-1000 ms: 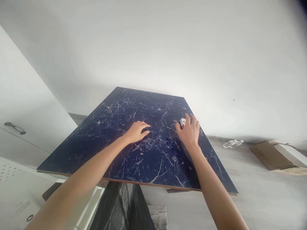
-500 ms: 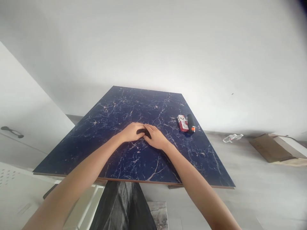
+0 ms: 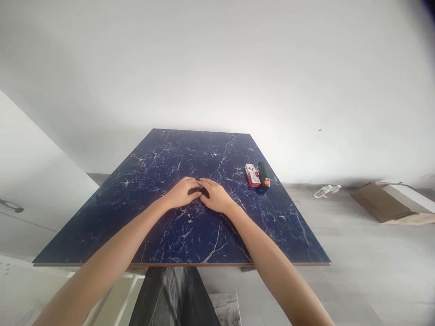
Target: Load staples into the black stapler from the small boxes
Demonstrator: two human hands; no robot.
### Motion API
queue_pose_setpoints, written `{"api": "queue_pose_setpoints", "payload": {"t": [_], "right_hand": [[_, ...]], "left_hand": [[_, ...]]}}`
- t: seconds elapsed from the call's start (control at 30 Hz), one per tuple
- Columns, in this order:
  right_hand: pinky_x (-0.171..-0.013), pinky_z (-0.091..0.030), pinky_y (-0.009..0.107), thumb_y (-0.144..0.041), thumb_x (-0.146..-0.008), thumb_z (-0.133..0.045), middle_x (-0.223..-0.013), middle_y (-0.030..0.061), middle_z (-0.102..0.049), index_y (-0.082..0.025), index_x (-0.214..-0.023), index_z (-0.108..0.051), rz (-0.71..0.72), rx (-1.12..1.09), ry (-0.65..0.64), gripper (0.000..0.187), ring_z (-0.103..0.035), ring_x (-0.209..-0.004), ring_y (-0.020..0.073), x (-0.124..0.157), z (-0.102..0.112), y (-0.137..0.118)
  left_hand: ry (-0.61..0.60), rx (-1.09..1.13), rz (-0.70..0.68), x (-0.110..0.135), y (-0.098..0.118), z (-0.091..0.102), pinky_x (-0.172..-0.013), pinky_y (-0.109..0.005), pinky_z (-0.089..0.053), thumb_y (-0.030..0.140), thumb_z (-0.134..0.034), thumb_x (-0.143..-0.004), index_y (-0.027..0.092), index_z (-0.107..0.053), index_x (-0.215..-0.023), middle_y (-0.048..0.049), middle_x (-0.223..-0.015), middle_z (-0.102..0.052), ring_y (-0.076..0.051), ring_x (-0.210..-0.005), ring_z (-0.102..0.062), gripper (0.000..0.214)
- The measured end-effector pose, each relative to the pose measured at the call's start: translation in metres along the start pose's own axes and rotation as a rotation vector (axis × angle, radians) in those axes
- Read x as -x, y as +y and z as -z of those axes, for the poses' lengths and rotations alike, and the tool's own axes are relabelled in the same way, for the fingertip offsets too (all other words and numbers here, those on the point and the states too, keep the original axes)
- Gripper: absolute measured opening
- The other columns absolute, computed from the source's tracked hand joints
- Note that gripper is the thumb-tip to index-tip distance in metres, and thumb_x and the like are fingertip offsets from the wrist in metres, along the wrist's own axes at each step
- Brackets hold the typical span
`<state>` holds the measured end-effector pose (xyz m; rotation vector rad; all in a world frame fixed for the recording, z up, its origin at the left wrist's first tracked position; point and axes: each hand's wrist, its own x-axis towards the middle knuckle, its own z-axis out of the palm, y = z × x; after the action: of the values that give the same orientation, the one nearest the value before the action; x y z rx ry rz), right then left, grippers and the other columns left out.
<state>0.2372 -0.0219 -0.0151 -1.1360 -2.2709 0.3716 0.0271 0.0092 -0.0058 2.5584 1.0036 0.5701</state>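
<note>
My left hand [image 3: 184, 192] and my right hand [image 3: 216, 195] rest on a dark blue marble-patterned table [image 3: 176, 242]. Their fingertips meet, and the thumbs come close together below them. Both hands are gently curved with the fingers extended; I see nothing gripped in either. A small dark gap lies between the fingers and thumbs, too shaded to tell whether anything sits there. To the right of my right hand lies a small red and white box [image 3: 252, 175]. Against it is a black cylindrical object [image 3: 263, 175] with an orange mark; neither is touched.
A white wall [image 3: 217, 68] rises behind the table. On the floor at right lie a clear plastic bottle [image 3: 322, 192] and an open cardboard box [image 3: 380, 203]. At left stands a white cabinet door with a dark handle [image 3: 12, 206]. Dark trousers [image 3: 173, 294] show below the table edge.
The view has shifted and levelled slightly, so the table and things sit a little further left. My hands keep the same pose on the table, fingertips together.
</note>
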Motion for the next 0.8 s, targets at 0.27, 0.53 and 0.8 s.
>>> {"api": "queue_pose_setpoints", "payload": {"t": [0.27, 0.53, 0.8], "right_hand": [[-0.11, -0.045, 0.042, -0.02, -0.09, -0.054, -0.139, 0.0107, -0.06, -0.015, -0.137, -0.059, 0.022, -0.022, 0.008, 0.047, -0.057, -0.126, 0.0258, -0.001, 0.002, 0.001], [-0.109, -0.046, 0.04, -0.021, -0.092, -0.056, -0.138, 0.0105, -0.061, -0.016, -0.133, -0.063, 0.043, -0.023, 0.014, 0.042, -0.058, -0.124, 0.0242, -0.003, 0.001, 0.0], [-0.111, -0.036, 0.049, -0.03, -0.094, -0.051, -0.119, 0.0145, -0.07, -0.014, -0.12, -0.07, -0.421, 0.335, 0.691, 0.036, -0.059, -0.117, 0.0303, 0.037, 0.079, 0.057]], "left_hand": [[-0.036, -0.048, -0.004, 0.001, -0.001, 0.0, -0.114, -0.051, -0.037, 0.043, -0.046, -0.101, 0.027, -0.068, -0.129, -0.0041, -0.136, -0.064, -0.029, -0.132, -0.05, 0.038], [-0.052, -0.059, 0.011, 0.003, -0.003, -0.005, -0.115, -0.053, -0.036, 0.045, -0.04, -0.104, 0.026, -0.067, -0.132, -0.0056, -0.141, -0.06, -0.029, -0.134, -0.047, 0.043], [-0.109, -0.065, 0.033, 0.008, -0.007, -0.009, -0.117, -0.051, -0.03, 0.054, -0.039, -0.103, 0.029, -0.055, -0.145, -0.0055, -0.153, -0.049, -0.03, -0.143, -0.038, 0.052]]}}
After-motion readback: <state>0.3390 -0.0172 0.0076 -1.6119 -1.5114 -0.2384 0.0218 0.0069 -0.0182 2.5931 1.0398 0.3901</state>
